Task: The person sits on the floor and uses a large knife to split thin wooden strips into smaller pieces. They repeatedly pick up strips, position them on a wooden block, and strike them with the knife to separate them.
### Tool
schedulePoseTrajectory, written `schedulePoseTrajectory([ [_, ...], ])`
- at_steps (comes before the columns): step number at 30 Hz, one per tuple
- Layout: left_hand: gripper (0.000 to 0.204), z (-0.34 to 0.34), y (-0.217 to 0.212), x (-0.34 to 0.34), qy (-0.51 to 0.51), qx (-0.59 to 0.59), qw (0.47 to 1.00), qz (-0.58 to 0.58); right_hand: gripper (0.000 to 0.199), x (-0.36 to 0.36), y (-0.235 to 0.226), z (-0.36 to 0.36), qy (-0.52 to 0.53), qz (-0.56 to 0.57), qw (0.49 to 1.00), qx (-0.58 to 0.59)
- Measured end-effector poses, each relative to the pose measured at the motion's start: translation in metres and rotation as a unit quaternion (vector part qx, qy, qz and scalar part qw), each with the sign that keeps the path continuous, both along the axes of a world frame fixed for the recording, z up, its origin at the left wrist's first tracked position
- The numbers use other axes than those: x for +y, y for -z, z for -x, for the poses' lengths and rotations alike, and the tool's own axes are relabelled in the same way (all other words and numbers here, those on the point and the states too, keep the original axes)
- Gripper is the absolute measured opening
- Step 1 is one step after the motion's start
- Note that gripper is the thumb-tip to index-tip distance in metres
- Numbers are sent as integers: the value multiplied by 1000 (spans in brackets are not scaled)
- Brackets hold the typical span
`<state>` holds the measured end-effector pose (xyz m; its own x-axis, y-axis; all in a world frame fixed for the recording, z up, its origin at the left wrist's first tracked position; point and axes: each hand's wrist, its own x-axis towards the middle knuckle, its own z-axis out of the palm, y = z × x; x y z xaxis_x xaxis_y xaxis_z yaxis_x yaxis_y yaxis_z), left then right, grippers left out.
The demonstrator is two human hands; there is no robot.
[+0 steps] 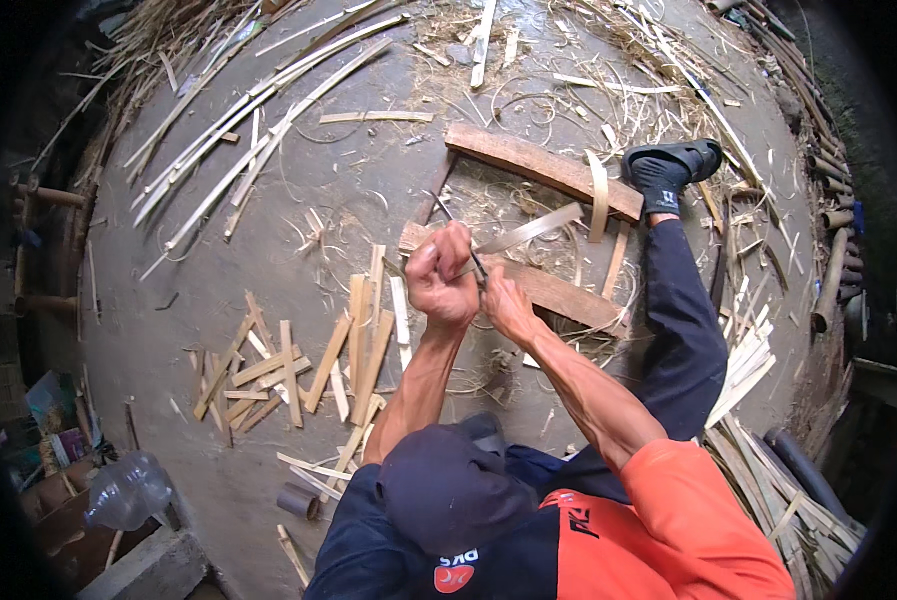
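Note:
My left hand (pixel 443 280) is closed in a fist on a thin, pale bamboo strip (pixel 533 230), whose free end slants out to the upper right. Close beside it, my right hand (pixel 508 303) grips a narrow dark knife (pixel 476 262) that crosses the strip and points to the upper left. The handle is mostly hidden in the fingers. Both hands are above the near beam of a low wooden frame (pixel 548 290). Another curled pale strip (pixel 597 195) hangs over the frame's far beam (pixel 543 170).
Short flat bamboo slats (pixel 268 375) lie scattered at the left. Long pale strips (pixel 258 120) lie farther off, with shavings (pixel 618 60) at the back. My shod foot (pixel 668 165) rests by the frame. A strip bundle (pixel 778 490) lies at right, a clear plastic bottle (pixel 128 490) at lower left.

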<state>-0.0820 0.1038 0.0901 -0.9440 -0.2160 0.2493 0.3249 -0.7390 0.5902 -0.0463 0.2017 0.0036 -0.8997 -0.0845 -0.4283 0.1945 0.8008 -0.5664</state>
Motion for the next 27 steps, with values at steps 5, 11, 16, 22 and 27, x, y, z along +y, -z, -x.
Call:
schedulePoseTrajectory([
  [5, 36, -14, 10, -46, -126, -75, 987, 62, 20, 13, 12, -14, -15, 126, 992, 6],
  [11, 35, -14, 0, -34, -115, -55, 991, 37, 16, 8, 19, -39, -23, 53, 994, 91],
  [16, 35, -15, 1, -20, -115, -85, 989, -35, 20, -6, -22, -48, -39, 112, 972, 203],
  [22, 34, -17, -8, -1, -116, -81, 990, 2, 18, -9, -30, -48, 1, 178, 958, 223],
  [27, 35, -11, -11, 6, -123, -72, 989, 37, 19, -8, -29, -39, 51, 200, 972, 113],
])
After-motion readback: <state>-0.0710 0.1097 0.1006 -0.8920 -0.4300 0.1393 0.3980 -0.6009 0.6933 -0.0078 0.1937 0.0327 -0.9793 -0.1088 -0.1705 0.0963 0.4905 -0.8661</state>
